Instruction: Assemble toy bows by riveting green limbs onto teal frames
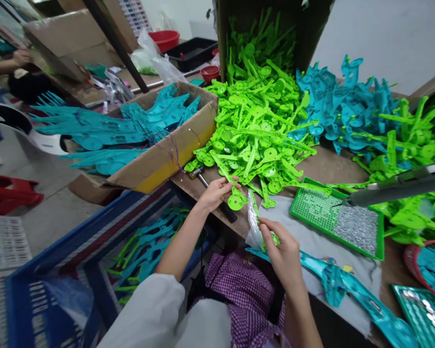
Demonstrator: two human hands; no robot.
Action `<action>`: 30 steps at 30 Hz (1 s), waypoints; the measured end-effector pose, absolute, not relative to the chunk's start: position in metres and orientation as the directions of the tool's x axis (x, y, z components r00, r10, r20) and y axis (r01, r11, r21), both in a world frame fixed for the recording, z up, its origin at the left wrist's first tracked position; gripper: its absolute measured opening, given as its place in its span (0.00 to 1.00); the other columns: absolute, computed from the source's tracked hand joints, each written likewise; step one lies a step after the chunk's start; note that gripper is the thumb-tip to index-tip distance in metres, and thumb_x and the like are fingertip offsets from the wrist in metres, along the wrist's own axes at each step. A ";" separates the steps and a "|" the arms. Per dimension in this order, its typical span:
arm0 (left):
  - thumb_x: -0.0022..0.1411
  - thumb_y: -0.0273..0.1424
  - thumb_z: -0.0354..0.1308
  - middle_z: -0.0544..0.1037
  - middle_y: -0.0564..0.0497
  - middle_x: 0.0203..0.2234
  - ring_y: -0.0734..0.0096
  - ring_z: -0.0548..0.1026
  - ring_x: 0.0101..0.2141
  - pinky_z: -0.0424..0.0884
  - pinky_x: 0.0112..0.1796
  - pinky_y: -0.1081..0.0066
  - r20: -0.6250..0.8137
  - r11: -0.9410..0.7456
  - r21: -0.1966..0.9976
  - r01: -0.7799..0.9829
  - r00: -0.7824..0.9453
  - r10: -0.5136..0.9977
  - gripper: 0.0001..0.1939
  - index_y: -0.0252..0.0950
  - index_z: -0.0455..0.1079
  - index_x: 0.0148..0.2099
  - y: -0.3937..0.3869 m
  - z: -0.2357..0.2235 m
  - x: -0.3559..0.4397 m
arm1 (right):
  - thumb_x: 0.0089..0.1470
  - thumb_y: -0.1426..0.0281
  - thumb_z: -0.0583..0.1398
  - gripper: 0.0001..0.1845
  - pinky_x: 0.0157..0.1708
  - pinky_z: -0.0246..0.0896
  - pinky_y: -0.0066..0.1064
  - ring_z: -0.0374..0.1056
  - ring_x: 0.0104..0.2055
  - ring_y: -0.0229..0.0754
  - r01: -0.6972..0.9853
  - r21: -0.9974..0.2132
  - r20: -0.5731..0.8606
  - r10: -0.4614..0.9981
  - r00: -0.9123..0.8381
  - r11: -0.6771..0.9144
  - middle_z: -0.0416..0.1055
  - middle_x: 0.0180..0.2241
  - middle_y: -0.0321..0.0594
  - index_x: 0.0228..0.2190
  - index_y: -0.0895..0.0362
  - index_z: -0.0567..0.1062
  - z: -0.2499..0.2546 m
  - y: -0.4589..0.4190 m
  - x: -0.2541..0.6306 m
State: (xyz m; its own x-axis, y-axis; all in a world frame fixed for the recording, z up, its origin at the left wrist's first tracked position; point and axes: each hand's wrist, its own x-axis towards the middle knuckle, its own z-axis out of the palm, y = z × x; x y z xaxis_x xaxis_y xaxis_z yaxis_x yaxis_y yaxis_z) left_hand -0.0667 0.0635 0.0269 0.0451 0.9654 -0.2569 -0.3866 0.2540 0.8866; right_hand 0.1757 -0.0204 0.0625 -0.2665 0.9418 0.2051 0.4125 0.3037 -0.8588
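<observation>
My left hand (214, 194) is closed, with thumb and fingertips pinching a bright green plastic arm-shaped part (235, 202) with a round disc end, at the front edge of the green pile (253, 130). Lower and to the right, my right hand (283, 249) is closed on another green plastic part (275, 238), mostly hidden by the fingers. A shiny, clear film-like strip (253, 217) stands upright by its fingertips; whether it is attached to the part I cannot tell. A long teal plastic piece (355, 285) lies beside my right hand on a grey cloth (288, 212).
A green tray (380, 237) holds small metal pieces, with a dark rod (402, 186) above it. A hammer (203, 179) lies left. Teal parts fill a cardboard box (166, 159); a blue crate (54, 275) stands below. Another person's hand (21, 57) shows far left.
</observation>
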 end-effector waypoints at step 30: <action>0.69 0.33 0.46 0.73 0.45 0.53 0.57 0.59 0.62 0.45 0.61 0.46 0.180 -0.417 0.436 0.798 0.376 0.909 0.14 0.40 0.70 0.51 0.014 0.009 0.013 | 0.47 0.57 0.66 0.20 0.20 0.56 0.28 0.60 0.16 0.33 -0.025 -0.874 -0.486 0.874 -0.006 -0.486 0.70 0.18 0.34 0.38 0.58 0.79 0.029 -0.057 0.253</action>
